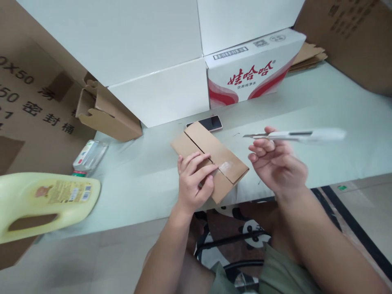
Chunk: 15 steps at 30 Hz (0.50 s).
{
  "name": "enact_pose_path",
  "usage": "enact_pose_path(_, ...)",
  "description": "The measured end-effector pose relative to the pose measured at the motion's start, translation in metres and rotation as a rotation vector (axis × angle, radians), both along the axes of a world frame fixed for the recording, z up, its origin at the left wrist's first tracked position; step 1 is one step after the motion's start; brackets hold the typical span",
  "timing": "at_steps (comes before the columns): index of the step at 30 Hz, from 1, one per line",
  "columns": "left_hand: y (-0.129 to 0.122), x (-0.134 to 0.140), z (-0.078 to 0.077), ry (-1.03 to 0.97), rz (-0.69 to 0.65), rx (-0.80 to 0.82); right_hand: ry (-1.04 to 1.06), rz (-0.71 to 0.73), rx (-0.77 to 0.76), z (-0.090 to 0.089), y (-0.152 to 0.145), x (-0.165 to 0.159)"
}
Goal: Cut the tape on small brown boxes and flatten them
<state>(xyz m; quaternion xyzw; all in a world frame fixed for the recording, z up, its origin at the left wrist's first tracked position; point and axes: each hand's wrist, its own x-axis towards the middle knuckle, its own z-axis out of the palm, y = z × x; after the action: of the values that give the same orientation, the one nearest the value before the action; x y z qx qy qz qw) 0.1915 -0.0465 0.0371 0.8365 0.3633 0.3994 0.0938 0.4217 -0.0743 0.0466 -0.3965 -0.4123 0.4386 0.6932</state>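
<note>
A flat brown cardboard box (222,153) lies at a slant on the table, with a dark seam along its top and a shiny strip of clear tape near one end. My left hand (194,179) rests on the box, fingers spread over its near side and the index fingertip by the seam. To the right, my right hand (277,161) is raised beside the box, palm up, gripping a white utility knife (301,134). The knife's thin blade points left, apart from the box. Motion blurs its far end.
A phone (211,123) lies behind the box. White cartons (159,94) and a red-printed carton (245,79) stand along the back. At left are an open cardboard box (113,116), a clear bottle (90,157) and a yellow jug (70,204). The table's near edge runs below my hands.
</note>
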Motion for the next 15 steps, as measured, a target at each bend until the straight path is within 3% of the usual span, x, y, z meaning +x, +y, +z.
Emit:
enact_pose_path(3, -0.004, 0.007, 0.003, -0.006, 0.032, -0.036, -0.063, -0.125, 0.036, 0.012, -0.010, -0.004)
enact_pose_path(6, -0.007, 0.012, 0.002, -0.072, 0.049, -0.080, -0.163, -0.086, 0.049, 0.024, -0.024, -0.012)
enact_pose_path(10, -0.007, 0.012, -0.002, -0.092, 0.052, -0.124, -0.507, -0.009, 0.092, 0.033, -0.037, -0.018)
enact_pose_path(15, -0.007, 0.010, -0.003, -0.103, 0.038, -0.121, -0.855, -0.070, 0.213, 0.035, -0.037, -0.027)
